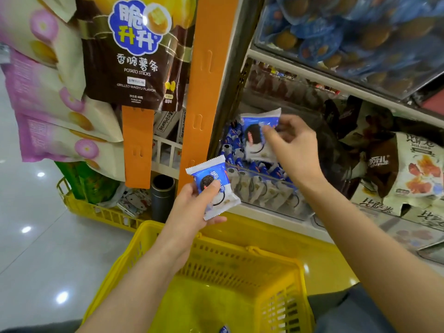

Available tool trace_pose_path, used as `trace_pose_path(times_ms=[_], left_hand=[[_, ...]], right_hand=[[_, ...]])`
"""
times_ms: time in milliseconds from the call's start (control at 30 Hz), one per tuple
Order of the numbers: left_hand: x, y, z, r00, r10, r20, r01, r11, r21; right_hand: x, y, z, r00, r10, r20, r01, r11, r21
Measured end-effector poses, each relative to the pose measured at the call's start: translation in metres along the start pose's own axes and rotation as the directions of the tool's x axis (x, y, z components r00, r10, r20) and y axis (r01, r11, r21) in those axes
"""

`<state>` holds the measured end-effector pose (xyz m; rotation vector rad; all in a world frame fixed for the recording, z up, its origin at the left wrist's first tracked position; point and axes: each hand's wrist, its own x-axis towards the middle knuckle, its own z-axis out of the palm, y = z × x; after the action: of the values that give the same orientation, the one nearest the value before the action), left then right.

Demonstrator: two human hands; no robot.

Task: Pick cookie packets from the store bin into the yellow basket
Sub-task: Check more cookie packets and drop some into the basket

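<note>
- Gripping a packet, left hand hovers over the basket.
- Right hand pinches a second packet above the bin.
- Third packet lies inside the basket.

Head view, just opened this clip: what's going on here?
A person at a store shelf holds one blue-and-white cookie packet in each hand. The left hand grips a cookie packet above the far rim of the yellow basket. The right hand pinches a second packet with its fingers, lifted just above the bin of matching packets. A blue wrapper shows at the basket's bottom, probably another packet.
</note>
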<state>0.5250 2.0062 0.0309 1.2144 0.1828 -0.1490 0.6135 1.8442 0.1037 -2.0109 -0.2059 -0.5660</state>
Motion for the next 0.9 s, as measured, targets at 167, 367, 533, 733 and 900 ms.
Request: trace_pose_path(times_ms=[167,367,533,733,900], left_hand=[[-0.005,-0.004,0.001,0.991,0.022,0.134,-0.01,0.996,-0.093],[-0.009,-0.011,0.004,0.981,0.051,0.187,-0.059,0.998,0.037],[-0.011,-0.008,0.008,0.978,0.053,0.2,-0.07,0.994,0.078],[-0.011,-0.004,0.006,0.96,0.034,0.279,-0.064,0.993,0.099],[-0.011,-0.001,0.008,0.963,0.016,0.268,-0.033,0.998,0.058]], right_hand=[[-0.067,-0.017,0.006,0.881,0.182,0.437,-0.299,0.93,0.216],[-0.087,-0.013,0.003,0.87,0.113,0.479,-0.2,0.971,0.133],[-0.086,-0.008,-0.005,0.928,0.111,0.357,-0.124,0.992,0.014],[-0.072,-0.004,-0.016,0.77,0.279,0.574,-0.34,0.94,0.0],[-0.058,-0.003,-0.025,0.681,0.347,0.644,-0.391,0.917,-0.081]])
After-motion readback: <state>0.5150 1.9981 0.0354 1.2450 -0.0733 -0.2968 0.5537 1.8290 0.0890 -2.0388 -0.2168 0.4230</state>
